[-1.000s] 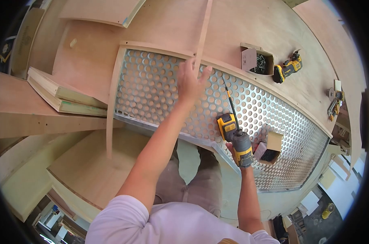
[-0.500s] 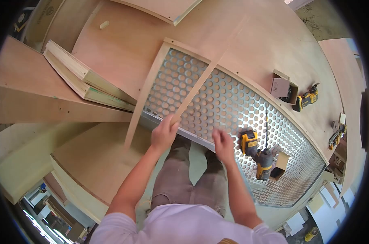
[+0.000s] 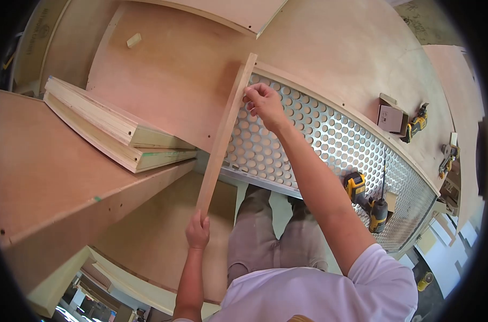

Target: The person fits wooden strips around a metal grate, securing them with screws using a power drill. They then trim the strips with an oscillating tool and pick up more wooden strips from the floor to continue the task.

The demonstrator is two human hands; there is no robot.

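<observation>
My left hand [image 3: 197, 231] is closed on the near end of a narrow wooden strip [image 3: 225, 137]. The strip runs away from me along the left end of a perforated metal sheet [image 3: 308, 129], at the place of its wooden side edging. Near the strip's far end, my right hand [image 3: 265, 105] has its fingers curled together, fingertips at the strip's right edge. Whether they grip the strip or some small item is hidden. Another wooden strip [image 3: 356, 112] borders the far side of the sheet.
A yellow-black drill [image 3: 379, 212] and another yellow-black tool [image 3: 355, 187] lie on the sheet's right part. Beyond sit an open small box [image 3: 391, 119] and a yellow power tool [image 3: 417, 123]. Stacked wooden pieces [image 3: 109, 123] lie left, on a plywood panel [image 3: 50, 166].
The wooden strip has swung from a diagonal across the sheet to its left end. My left hand moved left and nearer me; my right hand reached far forward to the strip's far end.
</observation>
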